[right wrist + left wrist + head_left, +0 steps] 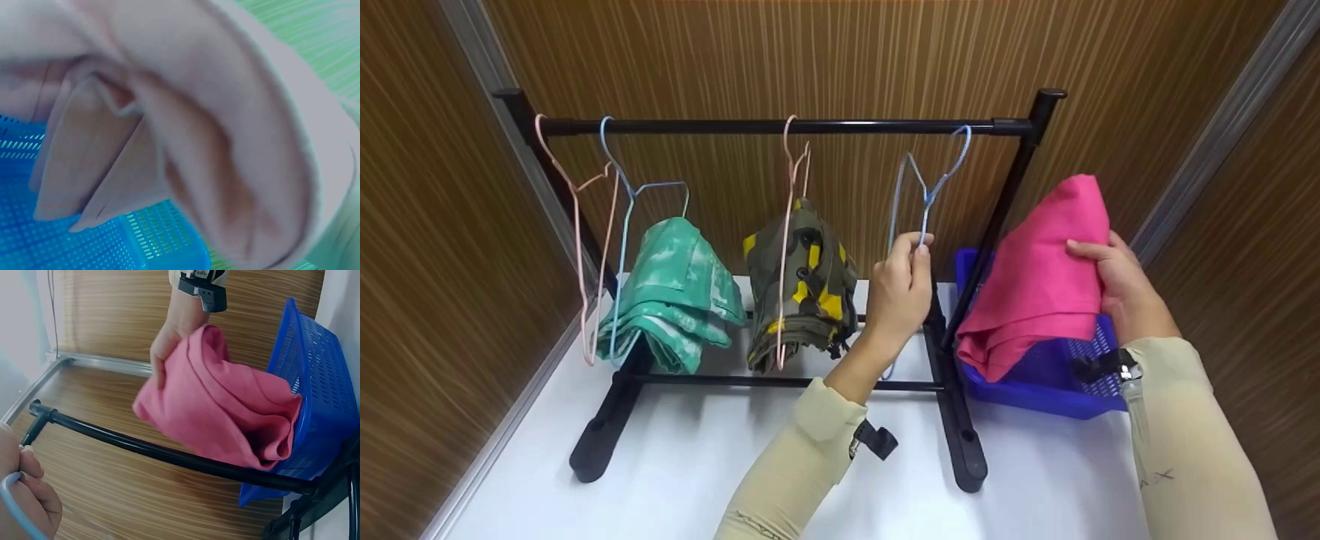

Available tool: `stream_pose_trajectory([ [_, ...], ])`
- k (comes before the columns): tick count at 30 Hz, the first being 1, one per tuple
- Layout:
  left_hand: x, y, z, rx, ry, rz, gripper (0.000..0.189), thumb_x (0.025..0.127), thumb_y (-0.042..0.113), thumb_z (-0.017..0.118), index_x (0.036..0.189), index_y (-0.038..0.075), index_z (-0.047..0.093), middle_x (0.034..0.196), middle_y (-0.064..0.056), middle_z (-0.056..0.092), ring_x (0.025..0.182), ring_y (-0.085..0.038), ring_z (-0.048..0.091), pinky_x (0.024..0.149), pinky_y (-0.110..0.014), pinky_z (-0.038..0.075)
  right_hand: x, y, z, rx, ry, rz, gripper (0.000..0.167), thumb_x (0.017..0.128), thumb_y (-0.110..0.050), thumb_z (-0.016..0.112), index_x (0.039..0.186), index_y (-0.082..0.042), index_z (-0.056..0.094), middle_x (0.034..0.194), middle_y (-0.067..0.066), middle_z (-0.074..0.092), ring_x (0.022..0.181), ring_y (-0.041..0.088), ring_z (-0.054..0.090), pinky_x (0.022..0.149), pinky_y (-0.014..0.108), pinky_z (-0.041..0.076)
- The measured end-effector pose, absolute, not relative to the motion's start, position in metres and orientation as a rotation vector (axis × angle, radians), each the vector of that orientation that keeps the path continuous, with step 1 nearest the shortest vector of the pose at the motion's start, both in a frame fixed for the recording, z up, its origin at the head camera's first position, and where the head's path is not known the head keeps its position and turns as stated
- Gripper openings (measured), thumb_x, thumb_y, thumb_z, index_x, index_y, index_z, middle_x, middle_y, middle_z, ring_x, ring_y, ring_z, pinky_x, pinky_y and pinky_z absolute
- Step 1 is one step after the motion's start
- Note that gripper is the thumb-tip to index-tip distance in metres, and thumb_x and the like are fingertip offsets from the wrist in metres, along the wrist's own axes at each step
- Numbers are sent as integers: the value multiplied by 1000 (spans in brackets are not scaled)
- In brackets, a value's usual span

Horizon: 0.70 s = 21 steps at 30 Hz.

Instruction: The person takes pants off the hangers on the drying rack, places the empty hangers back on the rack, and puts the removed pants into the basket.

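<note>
My left hand (pixel 901 283) grips the side of a blue wire hanger (pixel 928 201), whose hook is up at the right end of the black rail (pixel 885 127). In the left wrist view its fingers curl round the wire. With my right hand (pixel 1125 281) I hold a folded pink cloth garment (pixel 1046 274), thumb on the near face and the other fingers hidden behind it. The garment hangs over a blue plastic basket (pixel 1050 397), right of the rack. Close up in the right wrist view, the folded cloth layers (pixel 247 140) fill most of the picture.
Green tie-dye shorts (pixel 675 285) hang on a blue hanger at the left, beside a bare pink hanger (pixel 577 225). A folded camouflage garment (pixel 810 292) hangs mid-rail on another pink hanger. The rack's black feet (pixel 600 442) stand on a white surface, with wood-patterned panels around.
</note>
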<state>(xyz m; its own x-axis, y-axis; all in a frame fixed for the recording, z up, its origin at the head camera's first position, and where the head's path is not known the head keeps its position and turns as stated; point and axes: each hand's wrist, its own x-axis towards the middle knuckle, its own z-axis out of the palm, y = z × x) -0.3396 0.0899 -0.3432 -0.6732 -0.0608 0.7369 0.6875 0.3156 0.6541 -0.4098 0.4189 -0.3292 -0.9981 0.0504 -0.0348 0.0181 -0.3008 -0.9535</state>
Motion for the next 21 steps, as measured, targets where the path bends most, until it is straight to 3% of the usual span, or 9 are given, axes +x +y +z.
stream_pose_trajectory([
  [8,-339,88,-342,-570,-1841,-1526,25,106,13,43,119,1,61,64,4,41,53,-5,34,50,-22,31,-407,425,-333,-193,-1922,2506,36,94,-8,67,118,-22,43,91,-3,69,81,15,69,69,31,58],
  [17,-346,89,-338,-553,-1882,-1631,26,107,13,42,122,1,59,68,4,43,57,-5,37,54,-22,33,-406,428,-333,144,-1699,2660,34,100,-2,53,128,-18,40,99,5,70,87,20,71,71,35,59],
  [21,-348,87,-338,-550,-1883,-1648,26,107,13,42,122,0,59,68,3,42,56,-6,36,53,-22,33,-407,435,-342,-43,-1865,2599,28,101,-7,55,122,-18,40,92,2,69,82,18,70,70,34,59],
])
